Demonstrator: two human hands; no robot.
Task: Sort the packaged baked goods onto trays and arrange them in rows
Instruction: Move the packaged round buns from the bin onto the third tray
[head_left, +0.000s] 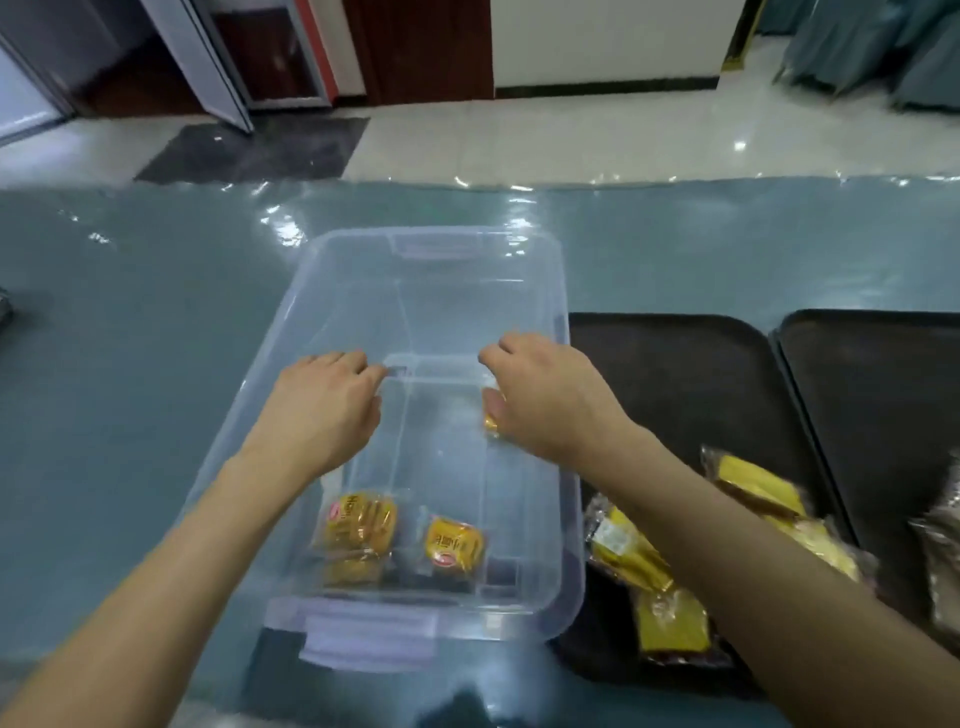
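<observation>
Centre frame: right hand (550, 400) pinches a yellow packet (491, 423) in the clear bin (563, 291); left hand (327, 410) curled, grip unclear. Lift clear of the wall, onto the black tray (675, 374).

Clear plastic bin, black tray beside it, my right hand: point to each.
clear plastic bin (441, 306): head view, far wall.
black tray (675, 374): head view, bare surface.
right hand (561, 405): head view, back of hand.

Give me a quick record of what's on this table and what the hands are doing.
Bin: clear plastic bin, centre
In bin: orange packets at near end
Left hand: over bin, fingers curled, hold unclear
Right hand: pinches gold packet inside bin
Trays: first dark tray beside bin, second dark tray further right
On first tray: yellow packaged cakes
</observation>
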